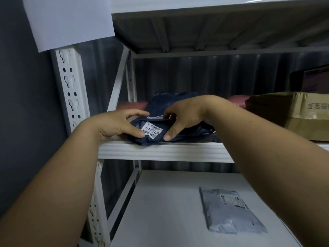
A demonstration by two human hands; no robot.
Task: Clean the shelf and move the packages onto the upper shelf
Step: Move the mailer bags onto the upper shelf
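While a grey parcel (231, 210) lay flat on the lower shelf (160, 202), both hands gripped a dark blue parcel (151, 132) at the front edge of the upper shelf (160, 150): the left hand (115, 124) and the right hand (183, 116) each pinched one end. Behind lay another dark bag (170, 102), and a cardboard box (293, 113) stood to the right.

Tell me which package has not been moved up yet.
The grey package, lying alone on the lower shelf; the others sit on the upper shelf.
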